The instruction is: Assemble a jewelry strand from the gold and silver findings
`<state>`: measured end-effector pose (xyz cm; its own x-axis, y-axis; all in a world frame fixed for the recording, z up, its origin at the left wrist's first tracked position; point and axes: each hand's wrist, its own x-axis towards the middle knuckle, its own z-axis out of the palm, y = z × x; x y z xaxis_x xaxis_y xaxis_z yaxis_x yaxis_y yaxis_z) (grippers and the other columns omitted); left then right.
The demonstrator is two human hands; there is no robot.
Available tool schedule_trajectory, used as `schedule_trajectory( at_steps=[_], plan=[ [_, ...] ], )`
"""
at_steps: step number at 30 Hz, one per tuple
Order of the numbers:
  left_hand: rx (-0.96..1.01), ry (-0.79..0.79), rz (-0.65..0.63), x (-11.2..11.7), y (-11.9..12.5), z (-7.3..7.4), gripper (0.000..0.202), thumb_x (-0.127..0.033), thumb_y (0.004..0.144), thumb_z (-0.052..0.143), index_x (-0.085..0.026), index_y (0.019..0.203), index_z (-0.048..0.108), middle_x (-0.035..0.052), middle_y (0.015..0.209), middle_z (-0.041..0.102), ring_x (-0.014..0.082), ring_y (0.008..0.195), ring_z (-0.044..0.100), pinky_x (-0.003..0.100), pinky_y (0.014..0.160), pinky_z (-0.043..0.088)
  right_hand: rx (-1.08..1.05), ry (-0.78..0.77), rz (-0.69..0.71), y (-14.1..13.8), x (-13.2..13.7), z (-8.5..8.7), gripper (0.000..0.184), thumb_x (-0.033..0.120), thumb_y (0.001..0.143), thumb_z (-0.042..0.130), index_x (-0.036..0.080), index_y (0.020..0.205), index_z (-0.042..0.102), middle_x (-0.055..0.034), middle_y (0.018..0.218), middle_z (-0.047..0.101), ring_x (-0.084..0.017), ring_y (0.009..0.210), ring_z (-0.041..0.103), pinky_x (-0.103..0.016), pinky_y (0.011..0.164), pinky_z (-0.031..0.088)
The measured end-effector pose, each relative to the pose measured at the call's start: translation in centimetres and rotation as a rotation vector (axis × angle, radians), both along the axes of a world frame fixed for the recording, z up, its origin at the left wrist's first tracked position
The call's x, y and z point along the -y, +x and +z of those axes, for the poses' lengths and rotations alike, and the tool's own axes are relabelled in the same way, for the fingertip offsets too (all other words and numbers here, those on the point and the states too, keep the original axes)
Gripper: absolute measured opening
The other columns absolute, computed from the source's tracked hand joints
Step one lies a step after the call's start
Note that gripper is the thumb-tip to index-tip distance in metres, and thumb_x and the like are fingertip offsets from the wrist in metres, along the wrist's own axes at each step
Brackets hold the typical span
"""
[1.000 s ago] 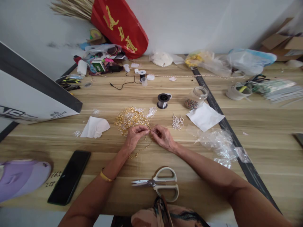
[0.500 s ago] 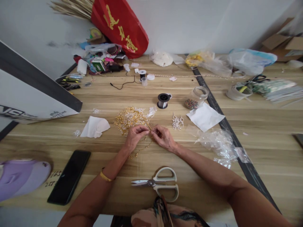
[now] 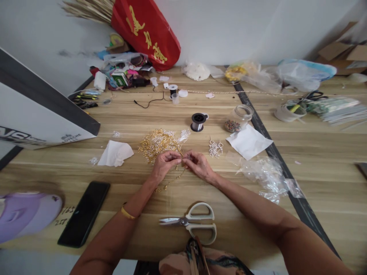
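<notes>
My left hand (image 3: pixel 163 166) and my right hand (image 3: pixel 198 165) meet at the table's middle, fingers pinched together on a thin gold beaded strand (image 3: pixel 172 181) that trails down toward me from between them. Just behind the hands lies a heap of gold and silver findings (image 3: pixel 158 142). A small cluster of silver charms (image 3: pixel 215 148) sits to the right of it. White-handled scissors (image 3: pixel 192 222) lie closed on the wood near my body.
A black phone (image 3: pixel 84 214) lies at the left front, a crumpled tissue (image 3: pixel 115 153) beyond it. A thread spool (image 3: pixel 197 122), a bead jar (image 3: pixel 239 117), white paper (image 3: pixel 248 141) and clear plastic bags (image 3: pixel 265 175) are to the right. Clutter and a red bag (image 3: pixel 146 32) line the wall.
</notes>
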<state>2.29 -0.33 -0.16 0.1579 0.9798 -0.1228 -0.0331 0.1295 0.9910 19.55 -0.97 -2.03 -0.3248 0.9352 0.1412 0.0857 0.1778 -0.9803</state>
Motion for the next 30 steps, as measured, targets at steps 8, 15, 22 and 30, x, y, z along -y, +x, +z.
schedule_trajectory(
  at_steps=[8, 15, 22, 30],
  plan=[
    [-0.031, 0.002, -0.037, -0.02, -0.19, 0.36, 0.021, -0.025, 0.056, 0.080, -0.014, 0.070, 0.069, 0.0017, 0.067, 0.069, 0.0132, 0.063, 0.062, 0.025, 0.065, 0.049, -0.216, -0.181, 0.027, -0.28, -0.15, 0.31, 0.031, 0.043, 0.077, 0.068, 0.017, 0.087, 0.053, 0.0018, 0.062, 0.061, -0.009, 0.050, 0.055, -0.021, 0.049, 0.048],
    [-0.037, -0.004, -0.043, -0.16, -0.32, 0.23, 0.020, -0.030, 0.061, 0.077, -0.014, 0.071, 0.070, 0.0011, 0.066, 0.069, 0.0132, 0.062, 0.062, 0.027, 0.067, 0.051, -0.215, -0.187, 0.025, -0.23, -0.21, 0.16, 0.030, 0.042, 0.077, 0.068, 0.017, 0.086, 0.053, 0.0017, 0.062, 0.062, -0.009, 0.049, 0.056, -0.020, 0.048, 0.048],
    [-0.104, 0.055, -0.081, -0.21, -0.33, 0.13, 0.023, -0.036, 0.068, 0.072, -0.014, 0.074, 0.069, 0.0026, 0.067, 0.069, 0.0151, 0.064, 0.063, 0.028, 0.067, 0.053, -0.199, -0.188, 0.030, -0.25, -0.25, 0.12, 0.031, 0.044, 0.078, 0.066, 0.017, 0.087, 0.053, 0.0015, 0.062, 0.061, -0.009, 0.049, 0.055, -0.020, 0.048, 0.047],
    [-0.288, 0.270, -0.047, 0.04, -0.37, -0.24, 0.016, -0.030, 0.077, 0.064, -0.014, 0.075, 0.066, 0.0030, 0.071, 0.067, 0.0140, 0.067, 0.060, 0.025, 0.066, 0.047, -0.132, -0.142, 0.020, -0.17, -0.13, 0.51, 0.031, 0.046, 0.083, 0.059, 0.017, 0.088, 0.053, 0.0016, 0.060, 0.059, -0.009, 0.049, 0.053, -0.020, 0.047, 0.044]
  ],
)
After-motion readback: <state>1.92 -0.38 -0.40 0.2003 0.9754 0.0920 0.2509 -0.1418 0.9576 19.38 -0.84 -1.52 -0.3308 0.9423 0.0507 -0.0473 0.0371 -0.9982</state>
